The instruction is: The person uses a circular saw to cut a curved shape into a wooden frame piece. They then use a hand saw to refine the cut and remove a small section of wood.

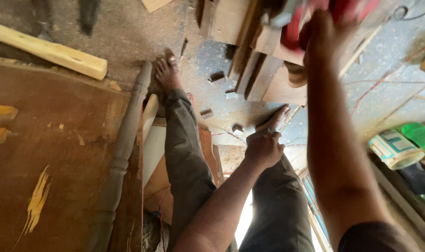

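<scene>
Turned post left of legs, timber bar beyond; tin far right.

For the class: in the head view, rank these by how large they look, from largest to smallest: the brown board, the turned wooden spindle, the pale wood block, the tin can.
1. brown board
2. turned wooden spindle
3. pale wood block
4. tin can

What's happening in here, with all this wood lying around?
A person stands barefoot on a dusty workshop floor, seen from their own head. The right hand is raised and grips a red tool, too blurred to identify, over a stack of wooden pieces. The left hand hangs lower, closed in a loose fist; whether it holds anything is unclear. A turned wooden post lies by a brown board, with small wood offcuts around the feet.
</scene>
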